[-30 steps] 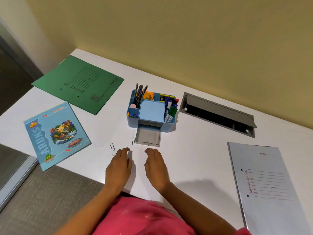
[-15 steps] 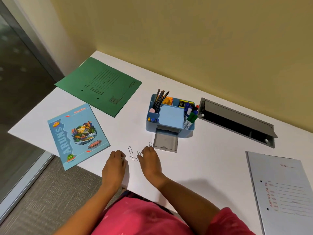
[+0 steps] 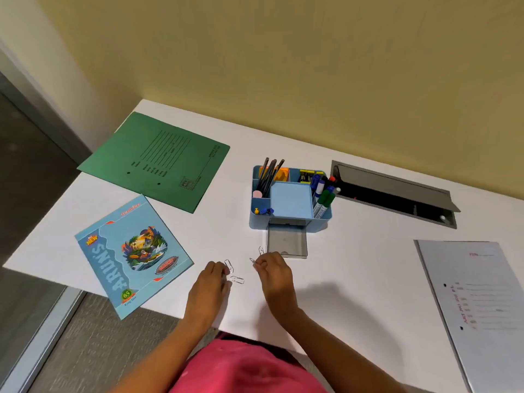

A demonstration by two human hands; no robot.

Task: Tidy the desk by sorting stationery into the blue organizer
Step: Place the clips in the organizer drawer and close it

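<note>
The blue organizer (image 3: pixel 290 215) stands mid-desk with pencils, markers and pins in its compartments. Its clear drawer (image 3: pixel 287 245) is pulled out toward me. Several silver paper clips lie on the white desk in front of it: one (image 3: pixel 229 265) at my left fingertips, one (image 3: pixel 237 279) between my hands, one (image 3: pixel 261 250) by the drawer's near left corner. My left hand (image 3: pixel 208 287) rests curled on the desk and touches the first clip. My right hand (image 3: pixel 273 269) pinches a paper clip (image 3: pixel 252 260) that sticks out of its fingertips.
A green folder (image 3: pixel 158 160) lies at the back left and a blue notebook (image 3: pixel 133 255) overhangs the desk's near left edge. A grey folder (image 3: pixel 476 304) lies at the right. An open cable hatch (image 3: pixel 394 194) sits behind the organizer on the right.
My right hand has closed its fingertips on a clip beside the drawer. My left hand has slid up to the leftmost clip. The view has shifted.
</note>
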